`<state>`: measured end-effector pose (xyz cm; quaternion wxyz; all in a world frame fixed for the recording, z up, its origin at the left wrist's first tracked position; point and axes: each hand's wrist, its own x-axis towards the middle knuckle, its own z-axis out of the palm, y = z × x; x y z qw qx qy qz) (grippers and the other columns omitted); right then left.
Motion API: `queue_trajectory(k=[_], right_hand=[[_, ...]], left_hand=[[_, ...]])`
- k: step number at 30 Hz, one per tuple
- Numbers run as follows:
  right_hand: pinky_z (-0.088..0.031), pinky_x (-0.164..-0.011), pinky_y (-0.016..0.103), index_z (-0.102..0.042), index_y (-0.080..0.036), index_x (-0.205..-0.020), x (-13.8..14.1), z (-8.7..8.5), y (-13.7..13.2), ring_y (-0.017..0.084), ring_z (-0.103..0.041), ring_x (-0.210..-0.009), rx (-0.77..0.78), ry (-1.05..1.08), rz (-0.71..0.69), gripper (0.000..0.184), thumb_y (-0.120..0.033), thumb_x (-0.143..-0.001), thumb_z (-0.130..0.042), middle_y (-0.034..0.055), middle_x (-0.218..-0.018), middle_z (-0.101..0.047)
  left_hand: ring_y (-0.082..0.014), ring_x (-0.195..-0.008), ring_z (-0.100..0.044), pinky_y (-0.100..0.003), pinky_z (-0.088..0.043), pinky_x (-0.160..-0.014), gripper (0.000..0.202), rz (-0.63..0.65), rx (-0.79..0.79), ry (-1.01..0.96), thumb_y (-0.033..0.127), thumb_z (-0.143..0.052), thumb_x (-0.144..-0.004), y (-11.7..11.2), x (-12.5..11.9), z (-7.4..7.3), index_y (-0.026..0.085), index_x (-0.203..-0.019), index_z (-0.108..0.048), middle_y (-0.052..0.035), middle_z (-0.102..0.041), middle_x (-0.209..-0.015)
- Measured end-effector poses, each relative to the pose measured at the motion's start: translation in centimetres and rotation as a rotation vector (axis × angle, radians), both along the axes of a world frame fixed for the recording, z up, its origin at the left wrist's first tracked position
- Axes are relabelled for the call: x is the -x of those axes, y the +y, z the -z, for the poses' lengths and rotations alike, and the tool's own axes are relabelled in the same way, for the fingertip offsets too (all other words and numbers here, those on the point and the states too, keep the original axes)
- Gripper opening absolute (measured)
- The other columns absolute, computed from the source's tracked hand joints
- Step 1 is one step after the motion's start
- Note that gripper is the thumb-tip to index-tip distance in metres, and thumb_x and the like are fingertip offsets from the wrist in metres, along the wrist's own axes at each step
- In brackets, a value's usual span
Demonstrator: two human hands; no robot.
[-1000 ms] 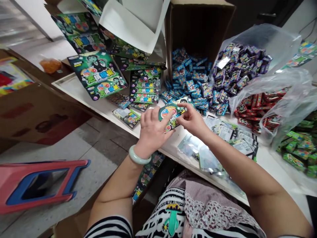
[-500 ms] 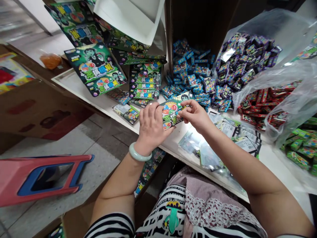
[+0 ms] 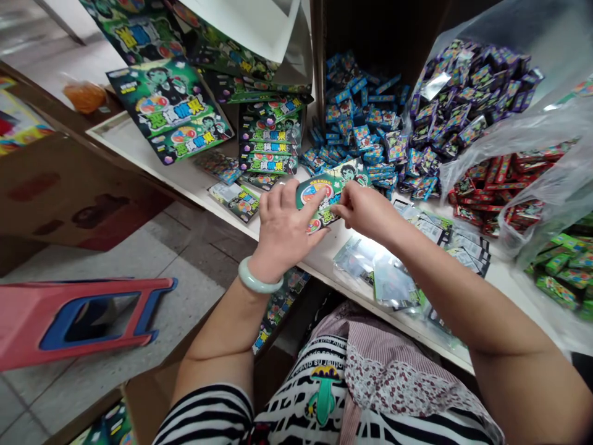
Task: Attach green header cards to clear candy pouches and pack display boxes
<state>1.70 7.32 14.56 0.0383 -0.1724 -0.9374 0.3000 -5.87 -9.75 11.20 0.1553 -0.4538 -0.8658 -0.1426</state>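
Both of my hands hold one green printed candy packet (image 3: 330,185) just above the white table (image 3: 139,157). My left hand (image 3: 283,230), with a pale green bangle at the wrist, grips the packet's left side, thumb on its face. My right hand (image 3: 365,210) pinches the packet's right edge with closed fingers. A stack of similar green packets (image 3: 269,139) lies just beyond my left hand.
Piles of small boxes lie behind the packet: blue ones (image 3: 356,123) spilling from a cardboard carton, purple ones (image 3: 467,86) and red ones (image 3: 495,179) in clear bags, green ones (image 3: 563,272) at right. Flat clear bags (image 3: 393,278) lie near the table's edge. A red-blue stool (image 3: 78,315) lies on the floor.
The view has tilted slightly down and everything has shifted a little up in frame. My hands keep holding the packet; the left thumb has slid across its face.
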Motion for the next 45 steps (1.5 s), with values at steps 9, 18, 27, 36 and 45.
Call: queue_trajectory(k=[9,18,27,36,45], right_hand=[[-0.043,-0.1,0.046,-0.057,-0.021,-0.132,-2.0,0.8,1.1,0.033,-0.056,-0.123,-0.481,0.087,-0.1,0.053,-0.05,-0.088,-0.065,0.0152,-0.13,-0.064],[-0.003,-0.119,0.066,-0.015,-0.019,-0.161,0.0,4.6,-0.2,0.044,0.0,-0.154,-0.653,0.172,-0.306,0.112,-0.077,-0.076,-0.06,0.0151,-0.17,-0.008],[-0.001,-0.121,0.066,-0.008,-0.021,-0.162,-4.3,5.0,1.0,0.044,0.001,-0.155,-0.658,0.133,-0.459,0.128,-0.064,-0.065,-0.08,0.0142,-0.17,-0.009],[-0.038,-0.11,0.059,-0.049,-0.027,-0.144,-7.3,6.3,4.6,0.031,-0.039,-0.145,-0.167,0.288,0.014,0.063,-0.061,-0.1,-0.022,0.0145,-0.158,-0.04],[-0.051,-0.08,0.046,-0.056,-0.012,-0.142,-5.6,6.6,6.4,0.03,-0.071,-0.104,0.705,-0.199,0.049,0.07,-0.053,-0.1,-0.017,0.0247,-0.126,-0.068]], left_hand=[[-0.0418,-0.136,-0.04,-0.056,-0.026,-0.115,0.101,-0.007,-0.063,-0.046,0.074,-0.058,-0.08,0.1,0.0,0.3,0.013,-0.155,-0.028,-0.0231,-0.045,-0.148],[-0.0412,-0.137,-0.041,-0.054,-0.027,-0.115,0.103,0.019,-0.048,-0.043,0.076,-0.055,-0.08,-0.1,0.9,0.2,0.013,-0.156,-0.026,-0.023,-0.045,-0.149],[-0.0401,-0.138,-0.04,-0.053,-0.025,-0.116,0.105,-0.006,-0.059,-0.046,0.075,-0.056,-0.08,0.0,0.0,0.6,0.012,-0.156,-0.023,-0.0223,-0.045,-0.149],[-0.0401,-0.138,-0.038,-0.052,-0.021,-0.118,0.097,0.044,-0.101,-0.097,0.065,-0.064,-0.079,-0.5,-1.6,1.4,0.014,-0.155,-0.03,-0.0207,-0.046,-0.149],[-0.0358,-0.139,-0.04,-0.053,-0.01,-0.124,0.06,0.226,-0.461,-0.65,0.058,-0.072,-0.076,-4.4,-9.1,6.5,0.029,-0.128,-0.062,-0.0106,-0.057,-0.139]])
